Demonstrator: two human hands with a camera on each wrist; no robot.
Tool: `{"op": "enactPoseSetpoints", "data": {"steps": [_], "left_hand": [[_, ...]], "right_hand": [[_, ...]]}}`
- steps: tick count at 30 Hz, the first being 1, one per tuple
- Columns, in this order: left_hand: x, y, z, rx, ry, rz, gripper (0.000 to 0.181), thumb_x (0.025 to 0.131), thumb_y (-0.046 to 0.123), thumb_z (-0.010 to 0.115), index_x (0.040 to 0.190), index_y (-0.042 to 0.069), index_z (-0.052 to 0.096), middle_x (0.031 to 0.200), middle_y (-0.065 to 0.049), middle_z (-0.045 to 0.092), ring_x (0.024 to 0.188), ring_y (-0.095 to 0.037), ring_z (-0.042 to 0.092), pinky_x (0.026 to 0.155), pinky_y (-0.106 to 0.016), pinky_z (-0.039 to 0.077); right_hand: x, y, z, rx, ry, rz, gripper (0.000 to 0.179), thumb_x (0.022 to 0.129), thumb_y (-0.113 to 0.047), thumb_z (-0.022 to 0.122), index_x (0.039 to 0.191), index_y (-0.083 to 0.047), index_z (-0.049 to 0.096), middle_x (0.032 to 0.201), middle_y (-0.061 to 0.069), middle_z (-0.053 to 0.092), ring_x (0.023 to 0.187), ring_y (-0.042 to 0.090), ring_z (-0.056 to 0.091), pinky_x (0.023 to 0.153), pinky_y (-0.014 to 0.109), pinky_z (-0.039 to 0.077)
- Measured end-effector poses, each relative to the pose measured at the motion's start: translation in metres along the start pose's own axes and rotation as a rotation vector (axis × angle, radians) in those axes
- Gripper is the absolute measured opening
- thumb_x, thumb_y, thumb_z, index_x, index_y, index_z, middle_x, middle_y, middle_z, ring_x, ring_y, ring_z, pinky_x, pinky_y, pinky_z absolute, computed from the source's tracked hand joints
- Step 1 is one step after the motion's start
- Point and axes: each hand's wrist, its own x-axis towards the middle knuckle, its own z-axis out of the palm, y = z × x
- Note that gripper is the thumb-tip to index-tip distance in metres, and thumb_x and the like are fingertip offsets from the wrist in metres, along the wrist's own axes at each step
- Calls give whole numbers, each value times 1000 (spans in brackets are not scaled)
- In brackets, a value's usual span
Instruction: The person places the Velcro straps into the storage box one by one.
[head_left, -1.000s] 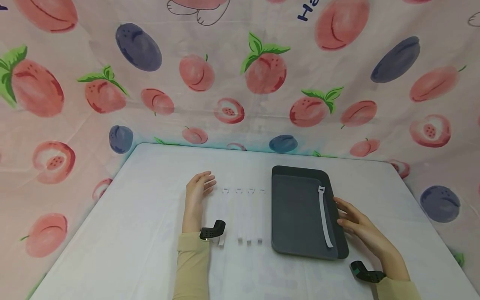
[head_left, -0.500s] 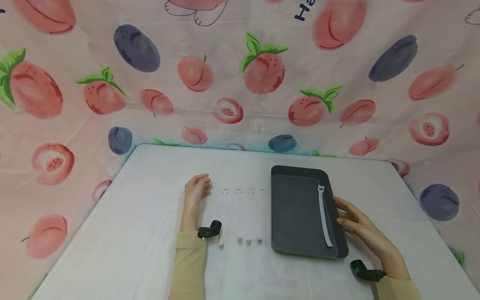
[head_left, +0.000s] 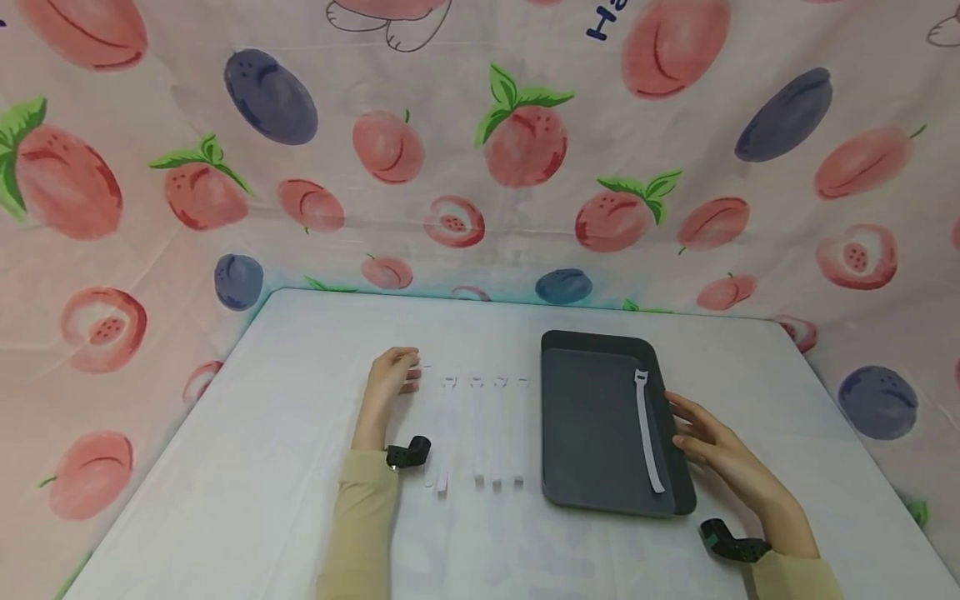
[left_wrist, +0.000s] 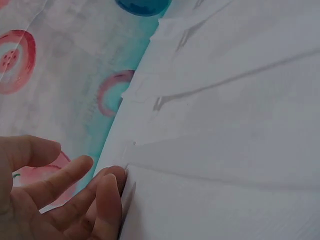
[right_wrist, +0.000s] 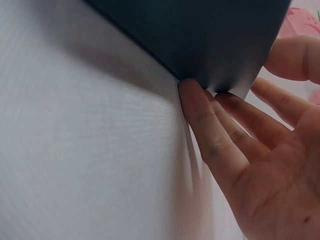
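Several white cable straps with slotted heads lie side by side on the white table, low in contrast. My left hand is at the head end of the leftmost strap, fingers loosely bent. In the left wrist view, the fingertips rest at the table beside a strap's end; no strap shows gripped. A dark grey tray stands to the right, with one white cable strap lying lengthwise in it. My right hand touches the tray's right outer wall with extended fingers, also visible in the right wrist view.
The white table runs back to a fruit-print cloth that hangs behind and at both sides. A black wrist camera sits on the left wrist and another black wrist camera on the right.
My left hand and forearm have shifted slightly left, bringing the head of the leftmost strap into view. The right hand stays against the tray, and the tray strap lies as before.
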Motion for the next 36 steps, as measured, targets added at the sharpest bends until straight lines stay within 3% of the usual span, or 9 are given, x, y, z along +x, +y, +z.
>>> {"op": "enactPoseSetpoints", "data": {"steps": [5, 10, 16, 27, 36], "left_hand": [[5, 1, -2, 88, -32, 47, 37, 96, 23, 49, 126, 4, 59, 124, -19, 61, 96, -23, 66, 73, -27, 56], [11, 3, -5, 143, -69, 53, 37, 97, 24, 49, 127, 4, 58, 122, -20, 62, 88, -18, 65, 71, -25, 55], [16, 5, -6, 217, -97, 98, 32, 96, 17, 51, 123, 2, 61, 115, -19, 64, 82, -15, 64, 66, -24, 53], [27, 7, -5, 380, -157, 150, 25, 89, 7, 51, 110, 2, 66, 86, -9, 62, 73, -15, 58, 60, -22, 48], [30, 9, -9, 407, -230, 164, 24, 91, 9, 52, 109, 2, 66, 87, -9, 61, 72, -15, 56, 61, -23, 46]], "right_hand": [[0, 1, 0, -7, 5, -4, 66, 99, -26, 51, 154, -15, 17, 157, 27, 18, 136, 54, 30, 98, 61, 42], [0, 0, 0, -14, 10, 0, 66, 99, -27, 51, 154, -15, 17, 157, 26, 19, 136, 53, 31, 97, 59, 43], [0, -1, 0, -4, 5, 5, 66, 99, -27, 51, 154, -16, 17, 157, 26, 18, 136, 53, 30, 98, 60, 43], [0, 0, 0, 15, -4, -11, 66, 99, -25, 51, 154, -14, 17, 157, 26, 18, 137, 55, 28, 100, 63, 40], [-1, -1, 1, 16, 3, -7, 65, 99, -26, 51, 154, -16, 18, 157, 27, 18, 136, 54, 29, 100, 65, 39]]}}
